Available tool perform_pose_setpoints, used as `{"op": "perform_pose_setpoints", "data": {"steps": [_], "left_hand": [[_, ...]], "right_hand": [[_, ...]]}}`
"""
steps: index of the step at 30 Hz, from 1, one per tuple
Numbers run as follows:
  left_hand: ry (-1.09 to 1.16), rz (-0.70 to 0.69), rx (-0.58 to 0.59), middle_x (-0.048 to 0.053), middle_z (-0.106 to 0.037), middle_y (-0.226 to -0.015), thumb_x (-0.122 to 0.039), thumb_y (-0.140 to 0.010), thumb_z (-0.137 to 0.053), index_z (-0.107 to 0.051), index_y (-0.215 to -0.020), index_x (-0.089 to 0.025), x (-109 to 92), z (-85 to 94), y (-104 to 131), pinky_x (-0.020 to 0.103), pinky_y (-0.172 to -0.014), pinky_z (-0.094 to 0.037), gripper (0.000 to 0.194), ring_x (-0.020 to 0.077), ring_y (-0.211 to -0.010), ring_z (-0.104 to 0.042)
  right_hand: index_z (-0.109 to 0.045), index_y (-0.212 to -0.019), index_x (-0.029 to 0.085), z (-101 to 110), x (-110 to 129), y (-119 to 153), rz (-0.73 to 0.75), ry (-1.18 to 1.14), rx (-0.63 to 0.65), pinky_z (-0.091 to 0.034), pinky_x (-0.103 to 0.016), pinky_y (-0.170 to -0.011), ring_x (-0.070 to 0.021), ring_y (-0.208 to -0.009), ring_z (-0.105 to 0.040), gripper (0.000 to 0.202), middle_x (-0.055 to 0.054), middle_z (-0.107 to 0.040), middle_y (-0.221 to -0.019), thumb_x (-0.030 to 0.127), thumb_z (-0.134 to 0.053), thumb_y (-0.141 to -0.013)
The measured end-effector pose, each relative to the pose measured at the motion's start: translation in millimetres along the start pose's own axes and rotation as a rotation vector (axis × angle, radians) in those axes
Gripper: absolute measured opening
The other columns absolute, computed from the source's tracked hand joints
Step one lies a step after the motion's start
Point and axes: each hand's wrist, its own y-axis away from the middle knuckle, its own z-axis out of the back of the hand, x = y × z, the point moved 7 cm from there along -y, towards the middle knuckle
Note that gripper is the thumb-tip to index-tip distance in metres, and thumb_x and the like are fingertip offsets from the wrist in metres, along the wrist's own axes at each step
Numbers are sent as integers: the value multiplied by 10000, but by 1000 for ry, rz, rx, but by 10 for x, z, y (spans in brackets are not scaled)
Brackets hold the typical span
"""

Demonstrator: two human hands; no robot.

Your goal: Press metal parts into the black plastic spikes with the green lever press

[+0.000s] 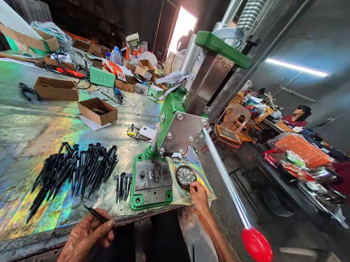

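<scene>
My left hand (90, 231) pinches 1 black spike (96, 214). Well apart, my right hand (200, 198) is at the near edge of a dish (179, 183); I can't tell its grip. Between them stands a press (152, 195).

Black piece (95, 213) aslant in left hand (88, 235), silvery bits (185, 175) in dish (178, 180)

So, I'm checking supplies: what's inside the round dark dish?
Small silvery pieces lie in the round dark dish; what's beneath them is hidden, and the right hand partly covers its rim.
</scene>
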Motion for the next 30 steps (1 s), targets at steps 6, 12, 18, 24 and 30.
{"op": "perform_pose_setpoints", "data": {"steps": [6, 12, 18, 24, 30], "left_hand": [[-37, 84, 128, 22, -654, -693, -421, -562, -797, -596, -828, -185, 85, -98, 102, 255, -505, -470, 409, 165, -569, -575], [-39, 117, 123, 18, -646, -686, -453, -547, -794, -605, -818, -184, 105, -102, 144, 254, -514, -469, 427, 164, -575, -567], [-60, 127, 150, 17, -657, -714, -453, -612, -769, -595, -863, -189, 229, -73, 123, 248, -535, -474, 403, 146, -581, -566], [-53, 102, 154, 16, -644, -694, -445, -606, -775, -588, -845, -184, 190, -98, 152, 247, -515, -467, 399, 151, -572, -566], [-71, 72, 182, 20, -646, -704, -450, -639, -750, -588, -862, -179, 107, -202, 133, 250, -519, -461, 386, 151, -568, -564]], "right_hand": [[-598, -910, 154, -74, 24, -64, 117, 291, -26, -473, -384, -783, -187, -846, -583, 175, -31, -602, -899, 323, -562, -886], [-607, -922, 144, -140, 84, -138, 155, 477, 13, -489, -384, -781, -196, -862, -601, 173, -31, -614, -910, 308, -558, -896], [-607, -858, 141, -205, 38, -278, 134, 564, 62, -498, -368, -748, -168, -791, -604, 151, -25, -618, -848, 285, -575, -888], [-603, -837, 140, -203, -19, -292, 161, 458, 60, -492, -344, -706, -161, -737, -597, 198, -5, -599, -784, 325, -563, -894], [-585, -791, 145, -165, -150, -282, 167, 214, 18, -478, -314, -651, -137, -655, -565, 237, 15, -569, -709, 347, -538, -904]]}}
